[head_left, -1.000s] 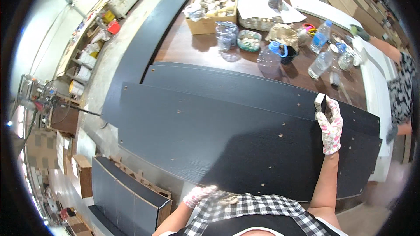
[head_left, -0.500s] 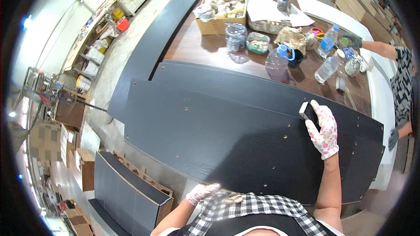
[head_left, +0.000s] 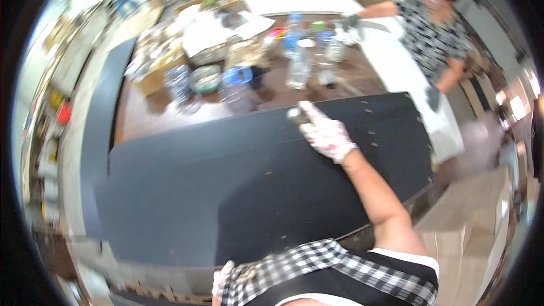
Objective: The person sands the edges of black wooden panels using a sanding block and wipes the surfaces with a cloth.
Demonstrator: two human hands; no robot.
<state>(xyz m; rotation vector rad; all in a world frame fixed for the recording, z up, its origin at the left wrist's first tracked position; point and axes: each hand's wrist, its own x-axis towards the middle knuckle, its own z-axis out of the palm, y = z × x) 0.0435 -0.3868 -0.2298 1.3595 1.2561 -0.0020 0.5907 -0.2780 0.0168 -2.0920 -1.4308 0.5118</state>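
My right hand (head_left: 327,136), in a white glove with a pink flower pattern, grips a small pale-and-dark block (head_left: 296,115). It rests by the far side of the large black panel (head_left: 170,198), over the strip where a second black panel (head_left: 170,146) shows behind it. Small holes or marks dot the panels. My left hand (head_left: 223,279), gloved alike, is low by my checked apron; its fingers are mostly hidden and blurred.
Beyond the panels, the brown table (head_left: 153,126) bears clear bottles (head_left: 299,65), a blue-handled jug (head_left: 237,88) and filled cardboard boxes (head_left: 158,76). A co-worker (head_left: 433,34) in dark gloves handles a white panel (head_left: 391,59) at the right. A long dark board (head_left: 102,119) lies left.
My view has swung to the right and blurred. The right hand, still gripping the block, is nearer the panels' far edge. My left hand is now mostly hidden beside the apron.
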